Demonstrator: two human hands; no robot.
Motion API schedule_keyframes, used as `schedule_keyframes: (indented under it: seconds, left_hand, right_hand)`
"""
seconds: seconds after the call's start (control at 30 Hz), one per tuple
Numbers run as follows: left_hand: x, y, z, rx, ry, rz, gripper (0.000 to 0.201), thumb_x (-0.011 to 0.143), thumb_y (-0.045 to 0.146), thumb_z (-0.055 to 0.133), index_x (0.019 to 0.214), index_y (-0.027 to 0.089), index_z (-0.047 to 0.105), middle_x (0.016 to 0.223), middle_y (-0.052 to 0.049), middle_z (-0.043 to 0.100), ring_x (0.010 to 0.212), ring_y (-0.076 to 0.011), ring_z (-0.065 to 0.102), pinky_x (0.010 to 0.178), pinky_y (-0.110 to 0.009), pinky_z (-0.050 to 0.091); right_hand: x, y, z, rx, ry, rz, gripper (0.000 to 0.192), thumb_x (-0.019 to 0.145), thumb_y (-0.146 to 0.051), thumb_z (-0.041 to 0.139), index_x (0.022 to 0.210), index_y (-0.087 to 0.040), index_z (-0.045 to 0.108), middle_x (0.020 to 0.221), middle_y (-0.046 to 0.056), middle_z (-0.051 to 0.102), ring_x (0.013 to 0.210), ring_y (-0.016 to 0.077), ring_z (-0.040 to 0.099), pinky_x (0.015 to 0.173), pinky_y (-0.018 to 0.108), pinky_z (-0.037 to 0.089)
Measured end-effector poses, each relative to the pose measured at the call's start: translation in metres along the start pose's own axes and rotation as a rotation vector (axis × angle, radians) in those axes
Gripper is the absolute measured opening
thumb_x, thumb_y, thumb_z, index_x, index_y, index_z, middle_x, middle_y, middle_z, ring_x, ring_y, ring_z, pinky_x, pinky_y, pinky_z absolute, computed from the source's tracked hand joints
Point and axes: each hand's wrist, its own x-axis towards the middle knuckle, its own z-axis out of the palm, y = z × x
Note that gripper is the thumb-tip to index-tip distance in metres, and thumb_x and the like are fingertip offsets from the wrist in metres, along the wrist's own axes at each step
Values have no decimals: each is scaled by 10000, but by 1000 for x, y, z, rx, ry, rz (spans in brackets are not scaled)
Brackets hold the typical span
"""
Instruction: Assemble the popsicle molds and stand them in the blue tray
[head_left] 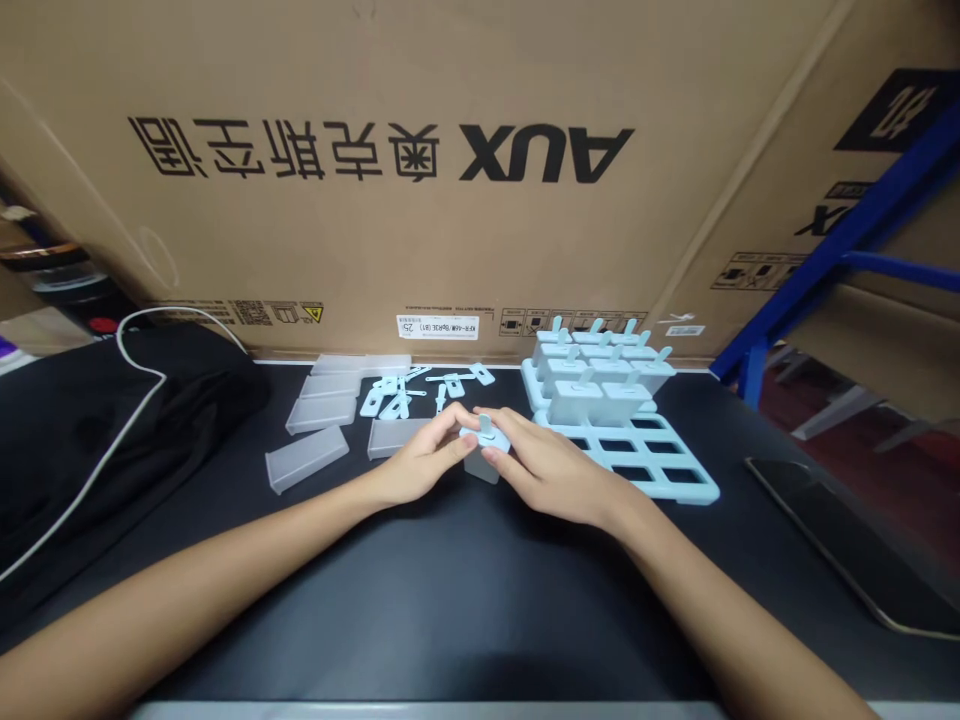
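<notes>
Pinched between my left hand (424, 455) and right hand (559, 468), the blue lid (491, 438) tops a translucent mold (481, 468), probably gripped from both sides for alignment (full seating, I can't tell); the slotted rack (686, 492) lies near my right.

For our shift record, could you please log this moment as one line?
left hand: on lid | right hand: on same lid | mold: under lid | rack: some slots open
</notes>
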Motion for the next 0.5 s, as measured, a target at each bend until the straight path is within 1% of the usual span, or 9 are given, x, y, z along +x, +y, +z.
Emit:
schedule_keyframes:
  seconds: [0.1,0.17,0.27,0.37,0.43,0.5]
  left_hand:
    - [1,5,-2,-73,-29,-13,200,972,389,535,938,198,486,938,-1,542,861,-142,491,811,-280,378]
    - [2,7,-1,-128,-35,-16,185,965,363,555,929,195,487,971,-7,568,880,-139,509,817,-276,382]
    - [3,6,1,-207,-16,-38,169,948,337,590,955,200,491,987,-8,589,900,-138,535,827,-276,386]
    - [4,1,2,-243,4,-56,172,939,325,607,1005,212,495,967,3,591,898,-131,547,831,-273,390]
    - [4,-1,2,-235,10,-56,170,941,322,607,1002,213,492,952,9,595,887,-123,548,829,-270,392]
    - [4,-3,1,-231,10,-45,181,934,321,618,974,207,484,964,3,611,889,-122,557,826,-271,398]
  right_hand:
    - [0,0,-1,22,-18,4,383,1016,-409,378,1338,-233,489,1376,103,546,1152,231,581,890,361,476]
    - [0,0,-2,26,-28,1,383,1017,-416,373,1337,-246,497,1331,83,582,1131,225,588,892,365,472]
    - [0,1,-2,-2,-18,-2,415,1014,-429,375,1381,-267,482,1334,71,591,1166,235,577,925,381,458]
    - [-2,2,-3,-76,29,-13,479,1002,-461,395,1433,-261,453,1347,96,582,1175,252,574,932,391,451]
    - [-2,2,-5,-126,72,-24,523,984,-491,427,1445,-246,438,1293,110,601,1099,242,597,881,374,463]
    - [-2,3,-8,-146,122,-48,507,964,-497,472,1394,-230,479,1180,97,629,983,207,607,807,334,464]
